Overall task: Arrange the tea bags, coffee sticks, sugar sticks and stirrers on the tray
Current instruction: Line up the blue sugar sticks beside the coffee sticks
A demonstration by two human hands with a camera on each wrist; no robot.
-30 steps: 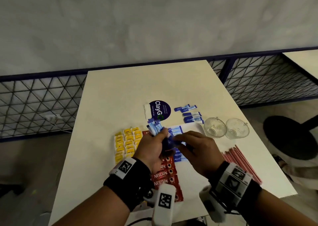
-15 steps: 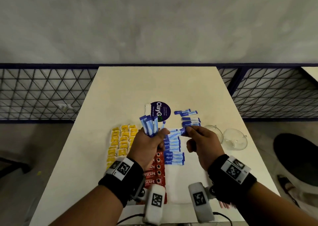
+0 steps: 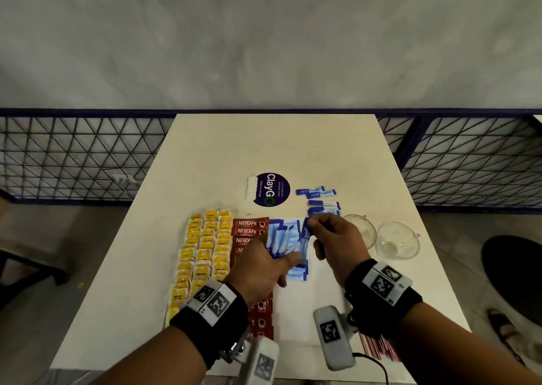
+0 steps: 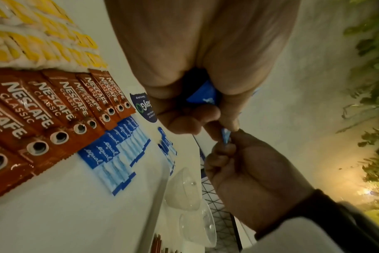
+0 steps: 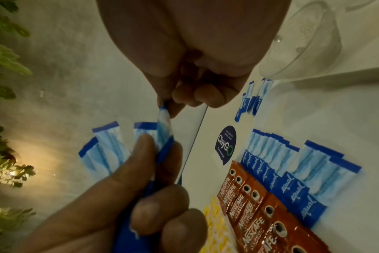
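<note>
Setting: pale table (image 3: pixel 223 161) against a grey wall, with a dark mesh railing behind it.
Landmark: round ClayGo sticker (image 3: pixel 272 189) on the table.
Tray: white tray (image 3: pixel 308 311) lies nearer the person than the sticker; its right part is bare.
Tea bags: yellow tea bags (image 3: pixel 205 249) in rows, near-left of the sticker.
Coffee sticks: red Nescafe coffee sticks (image 3: pixel 249 227) in a column directly below the sticker, touching the tea bags.
Sugar sticks: blue sugar sticks (image 5: pixel 292 172) laid in a row beside the coffee; loose ones (image 3: pixel 319 200) right of the sticker.
Left hand: left hand (image 3: pixel 261 267) has fingers curled round a fanned bunch of sugar sticks (image 5: pixel 110 150).
Right hand: right hand (image 3: pixel 337 238) pinches the end of one sugar stick (image 3: pixel 305 235) between thumb and forefinger, right at the bunch.
Glass cups: two glass cups (image 3: pixel 396 241) far right of the sticker.
Stirrers: red stirrers (image 3: pixel 378 348) at the near table edge.
</note>
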